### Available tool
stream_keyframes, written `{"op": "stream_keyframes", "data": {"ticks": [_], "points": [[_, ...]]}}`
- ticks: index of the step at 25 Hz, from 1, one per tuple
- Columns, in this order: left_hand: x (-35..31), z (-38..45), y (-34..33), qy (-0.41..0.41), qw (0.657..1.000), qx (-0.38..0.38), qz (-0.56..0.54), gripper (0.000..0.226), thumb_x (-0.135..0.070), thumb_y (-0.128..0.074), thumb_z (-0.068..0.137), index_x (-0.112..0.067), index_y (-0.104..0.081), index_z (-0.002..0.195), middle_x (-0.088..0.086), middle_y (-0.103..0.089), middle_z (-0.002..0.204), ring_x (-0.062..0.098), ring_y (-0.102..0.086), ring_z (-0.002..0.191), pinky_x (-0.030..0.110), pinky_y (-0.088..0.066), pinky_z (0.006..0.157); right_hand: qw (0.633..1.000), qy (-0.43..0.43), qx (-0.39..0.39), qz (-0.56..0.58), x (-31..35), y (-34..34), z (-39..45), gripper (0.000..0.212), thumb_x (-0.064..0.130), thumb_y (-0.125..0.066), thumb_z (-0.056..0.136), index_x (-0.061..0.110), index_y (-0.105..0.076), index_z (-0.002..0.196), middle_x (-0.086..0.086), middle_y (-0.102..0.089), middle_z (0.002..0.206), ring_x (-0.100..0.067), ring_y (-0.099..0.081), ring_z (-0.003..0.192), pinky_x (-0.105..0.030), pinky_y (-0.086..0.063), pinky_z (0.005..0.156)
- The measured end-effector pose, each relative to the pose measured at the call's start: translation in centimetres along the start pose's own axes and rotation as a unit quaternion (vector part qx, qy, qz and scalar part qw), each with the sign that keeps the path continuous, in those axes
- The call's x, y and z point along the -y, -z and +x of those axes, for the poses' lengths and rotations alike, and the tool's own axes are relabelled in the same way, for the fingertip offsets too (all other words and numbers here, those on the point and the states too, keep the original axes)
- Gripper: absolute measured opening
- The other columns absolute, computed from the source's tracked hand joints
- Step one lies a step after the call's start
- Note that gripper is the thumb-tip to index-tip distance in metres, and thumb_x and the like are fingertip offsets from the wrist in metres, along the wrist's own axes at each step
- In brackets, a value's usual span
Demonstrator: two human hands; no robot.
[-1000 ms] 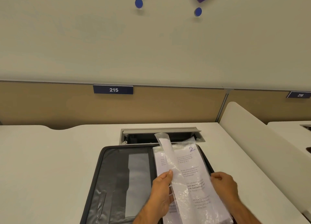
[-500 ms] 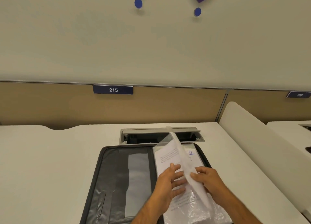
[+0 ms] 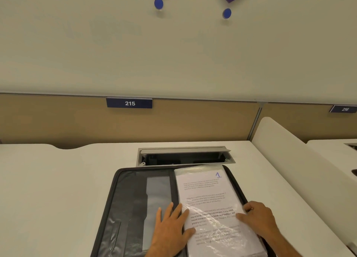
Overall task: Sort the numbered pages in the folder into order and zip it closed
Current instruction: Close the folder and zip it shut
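Note:
An open black zip folder lies on the white desk in front of me. Its right half holds a stack of printed pages in clear plastic sleeves; the top page shows a handwritten blue "1" at its upper right corner. My left hand lies flat with straight fingers over the folder's spine and the stack's left edge. My right hand rests on the stack's right edge, thumb on the sleeve, fingers curled over the side. The left half shows grey inner pockets.
An open grey cable box is sunk into the desk just behind the folder. A tan partition with the label 215 runs along the back. A white divider rises at the right, with a neighbouring desk beyond it.
The sleeve I was turning has come down flat onto the right stack. The top page read "2" before and now reads "1". Both hands have dropped to the stack's edges.

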State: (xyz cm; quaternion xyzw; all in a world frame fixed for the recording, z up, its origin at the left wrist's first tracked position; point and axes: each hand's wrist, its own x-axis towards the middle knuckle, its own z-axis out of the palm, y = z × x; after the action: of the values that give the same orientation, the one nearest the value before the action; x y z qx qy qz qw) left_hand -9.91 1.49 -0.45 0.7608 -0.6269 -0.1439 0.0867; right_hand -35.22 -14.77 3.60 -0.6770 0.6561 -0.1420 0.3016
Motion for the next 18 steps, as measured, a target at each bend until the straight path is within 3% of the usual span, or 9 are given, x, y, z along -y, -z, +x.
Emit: {"op": "stream_keyframes", "data": {"ticks": [2, 3, 4, 5, 6, 9, 11, 14, 18], "points": [[-0.1, -0.8, -0.3, -0.019, 0.999, 0.046, 0.010, 0.077, -0.080, -0.007, 0.089, -0.044, -0.051, 0.141, -0.016, -0.044, 0.152, 0.020, -0.043, 0.141, 0.048, 0.008, 0.119, 0.997, 0.013, -0.020, -0.073, -0.6, -0.4, -0.2, 0.023, 0.034, -0.082, 0.077, 0.023, -0.067, 0.091, 0.010, -0.067, 0.083, -0.008, -0.062, 0.075, -0.028, -0.055, 0.073], [0.1, -0.5, -0.5, -0.026, 0.999, 0.032, 0.015, 0.070, -0.076, -0.010, 0.094, -0.044, -0.056, 0.136, -0.017, -0.051, 0.146, 0.018, -0.051, 0.135, 0.046, 0.006, 0.119, 0.995, 0.007, -0.034, -0.090, -0.9, -0.5, -0.2, 0.024, 0.036, -0.081, 0.077, 0.024, -0.066, 0.092, 0.010, -0.067, 0.086, -0.008, -0.062, 0.077, -0.030, -0.056, 0.077], [0.9, -0.3, -0.3, -0.013, 0.999, 0.040, -0.030, 0.066, -0.073, -0.012, 0.096, -0.045, -0.051, 0.140, -0.018, -0.046, 0.150, 0.015, -0.045, 0.140, 0.043, 0.006, 0.120, 0.994, 0.002, -0.044, -0.103, -1.1, -0.7, -0.2, 0.029, 0.040, -0.080, 0.076, 0.025, -0.064, 0.095, 0.008, -0.066, 0.093, -0.011, -0.062, 0.082, -0.032, -0.056, 0.080], [1.6, -0.2, -0.1, 0.000, 1.000, -0.015, -0.023, 0.069, -0.074, -0.011, 0.094, -0.044, -0.040, 0.148, -0.019, -0.034, 0.157, 0.013, -0.031, 0.147, 0.041, 0.005, 0.121, 0.992, -0.001, -0.049, -0.119, -1.5, -0.9, 0.2, 0.038, 0.046, -0.078, 0.075, 0.026, -0.062, 0.103, 0.006, -0.064, 0.103, -0.014, -0.062, 0.090, -0.033, -0.055, 0.083], [2.2, -0.3, 0.4, 0.017, 0.999, -0.017, -0.039, 0.073, -0.077, -0.013, 0.090, -0.043, -0.033, 0.151, -0.019, -0.026, 0.160, 0.013, -0.024, 0.150, 0.042, -0.001, 0.122, 0.990, -0.013, -0.042, -0.133, -1.9, -1.1, 0.4, 0.051, 0.052, -0.077, 0.074, 0.027, -0.059, 0.114, 0.004, -0.061, 0.112, -0.018, -0.061, 0.099, -0.034, -0.054, 0.085], [6.4, -0.9, 2.5, 0.135, 0.979, -0.147, -0.035, 0.061, -0.058, -0.043, 0.092, -0.035, -0.041, 0.148, -0.012, -0.031, 0.159, 0.020, -0.031, 0.147, 0.046, -0.027, 0.117, 0.993, -0.052, -0.006, -0.105, -2.5, -1.4, 1.4, 0.074, 0.056, -0.075, 0.071, 0.020, -0.054, 0.132, -0.003, -0.054, 0.116, -0.026, -0.058, 0.107, -0.036, -0.052, 0.087], [9.2, -2.0, 4.5, 0.278, 0.945, -0.166, -0.054, 0.064, -0.052, -0.056, 0.091, -0.030, -0.038, 0.148, -0.002, -0.031, 0.159, 0.025, -0.030, 0.145, 0.046, -0.031, 0.114, 0.993, -0.056, 0.007, -0.103, -2.6, -1.4, 1.8, 0.068, 0.054, -0.074, 0.067, 0.020, -0.059, 0.123, -0.001, -0.054, 0.106, -0.025, -0.060, 0.097, -0.037, -0.055, 0.085], [12.5, -3.6, 6.5, 0.454, 0.860, -0.170, -0.161, 0.075, -0.052, -0.067, 0.084, -0.017, -0.040, 0.144, 0.013, -0.040, 0.147, 0.036, -0.036, 0.133, 0.051, -0.034, 0.106, 0.995, -0.062, 0.003, -0.084, -2.7, -1.4, 1.9, 0.061, 0.050, -0.077, 0.065, 0.020, -0.061, 0.116, 0.000, -0.058, 0.102, -0.023, -0.062, 0.089, -0.037, -0.056, 0.081], [16.4, -3.4, 5.5, 0.494, 0.772, -0.184, -0.355, 0.070, -0.047, -0.070, 0.082, -0.002, -0.052, 0.132, 0.020, -0.057, 0.129, 0.042, -0.053, 0.117, 0.049, -0.045, 0.102, 0.996, -0.062, -0.002, -0.064, -2.6, -1.4, 2.2, 0.067, 0.046, -0.082, 0.067, 0.018, -0.061, 0.124, -0.001, -0.058, 0.103, -0.024, -0.062, 0.092, -0.033, -0.052, 0.077]]}}
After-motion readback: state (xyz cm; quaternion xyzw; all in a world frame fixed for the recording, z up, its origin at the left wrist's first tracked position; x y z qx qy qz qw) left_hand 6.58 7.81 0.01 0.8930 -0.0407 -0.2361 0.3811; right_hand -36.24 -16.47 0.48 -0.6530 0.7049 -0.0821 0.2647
